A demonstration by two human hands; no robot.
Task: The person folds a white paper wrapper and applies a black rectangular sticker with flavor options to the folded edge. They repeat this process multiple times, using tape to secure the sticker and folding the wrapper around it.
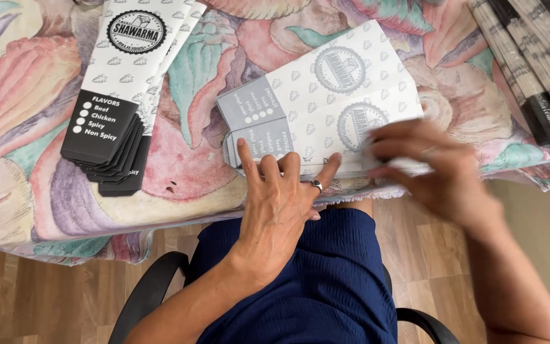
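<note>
Pressing flat left hand [279, 191] and blurry, fingers-out right hand [431, 169] on paper bag [326, 102], holding nothing, maybe creasing it crooked by sliding.

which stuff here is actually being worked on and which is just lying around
In hand:
- paper sleeve, printed side down
- left hand, pressing its near edge
- right hand, blurred, on its right end

Lying about:
- sleeve stack, upper left
- dark bundle, upper right
- floral cloth
</note>
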